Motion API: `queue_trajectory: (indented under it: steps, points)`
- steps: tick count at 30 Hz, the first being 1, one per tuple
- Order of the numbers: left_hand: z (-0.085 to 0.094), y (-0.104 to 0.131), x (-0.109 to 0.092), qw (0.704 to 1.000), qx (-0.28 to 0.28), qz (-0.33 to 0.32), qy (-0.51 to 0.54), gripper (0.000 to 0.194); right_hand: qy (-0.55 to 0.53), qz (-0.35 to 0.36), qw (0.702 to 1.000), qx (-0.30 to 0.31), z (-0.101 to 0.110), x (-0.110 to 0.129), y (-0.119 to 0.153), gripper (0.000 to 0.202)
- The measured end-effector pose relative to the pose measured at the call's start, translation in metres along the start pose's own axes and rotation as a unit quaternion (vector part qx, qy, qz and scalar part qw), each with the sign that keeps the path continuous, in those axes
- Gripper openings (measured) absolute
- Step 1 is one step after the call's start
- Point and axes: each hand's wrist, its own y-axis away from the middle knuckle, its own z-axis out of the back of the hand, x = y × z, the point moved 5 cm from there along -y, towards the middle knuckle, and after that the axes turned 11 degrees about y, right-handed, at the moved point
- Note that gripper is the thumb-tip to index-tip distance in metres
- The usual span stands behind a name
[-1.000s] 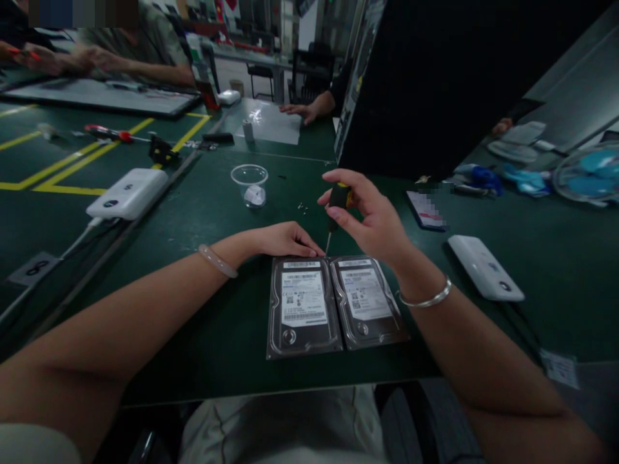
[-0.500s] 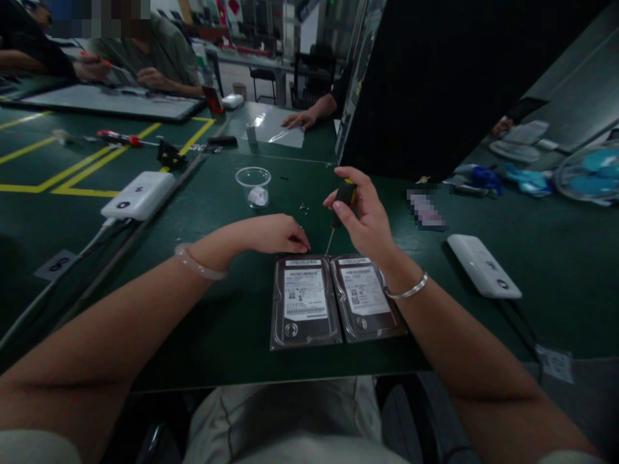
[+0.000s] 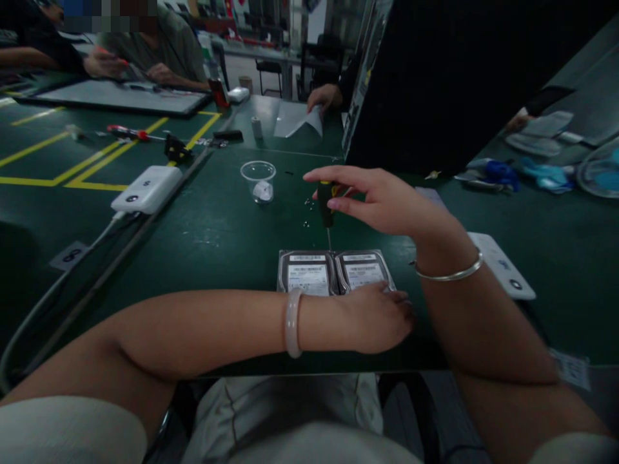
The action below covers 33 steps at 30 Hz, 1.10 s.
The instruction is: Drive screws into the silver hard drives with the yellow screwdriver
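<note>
Two hard drives lie side by side on the green table, the left hard drive (image 3: 307, 270) and the right hard drive (image 3: 360, 265), labels up. My left hand (image 3: 380, 317) reaches across their near ends. Its fingers curl over the right side of the right drive and hide much of it. My right hand (image 3: 367, 196) holds a dark green and yellow screwdriver (image 3: 325, 205) nearly upright, index finger stretched over the handle's top. The shaft points down at the far end where the drives meet; the tip's exact seat is too small to see. Several tiny screws (image 3: 307, 212) lie beyond the drives.
A clear plastic cup (image 3: 258, 183) with something white inside stands beyond the drives. White power strips lie left (image 3: 147, 188) and right (image 3: 503, 265). A large black panel (image 3: 449, 84) rises at the back right. Other people's hands (image 3: 325, 96) work across the table.
My left hand has moved from the drives' far left corner to the right drive's side. The screwdriver stands more upright, and my right hand's fingers have loosened and stretched. A person opposite has lifted a clear sheet.
</note>
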Motion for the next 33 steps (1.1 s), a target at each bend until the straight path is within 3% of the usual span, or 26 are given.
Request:
queue_trajectory:
  steps: [7,10,12,16,19,21,23,24,28,33]
  points:
    - [0.009,0.002,-0.002,0.998,0.053,0.008,0.021,0.018,0.004,0.023,1.0,0.006,-0.004,0.01,0.001,0.051]
    - [0.015,0.009,-0.005,0.998,0.048,-0.018,0.022,0.043,-0.005,0.011,1.0,-0.007,-0.006,0.005,0.003,0.049]
    - [0.026,0.022,-0.004,0.997,0.06,-0.018,0.038,0.065,-0.008,0.0,0.999,-0.038,-0.008,0.0,0.008,0.046]
    - [0.061,0.071,0.013,0.995,0.061,0.015,0.082,0.056,-0.024,-0.047,0.987,-0.151,-0.014,-0.014,0.029,0.041]
    - [0.084,0.126,0.047,0.984,-0.021,0.141,0.109,0.074,-0.074,-0.092,0.968,-0.221,-0.021,-0.023,0.047,0.041]
    - [0.09,0.166,0.074,0.951,-0.063,0.268,0.139,0.094,-0.122,-0.121,0.956,-0.239,-0.026,-0.027,0.054,0.045]
    - [0.085,0.197,0.094,0.908,-0.046,0.358,0.21,0.114,-0.172,-0.139,0.942,-0.252,-0.03,-0.028,0.058,0.046]
    - [0.081,0.207,0.099,0.895,-0.025,0.37,0.247,0.122,-0.191,-0.142,0.936,-0.26,-0.031,-0.028,0.057,0.045]
    - [0.073,0.211,0.104,0.892,0.001,0.33,0.309,0.133,-0.222,-0.135,0.929,-0.264,-0.033,-0.026,0.05,0.032]
    - [0.066,0.195,0.109,0.897,-0.039,0.312,0.312,0.121,-0.233,-0.133,0.926,-0.265,-0.039,-0.029,0.043,0.034]
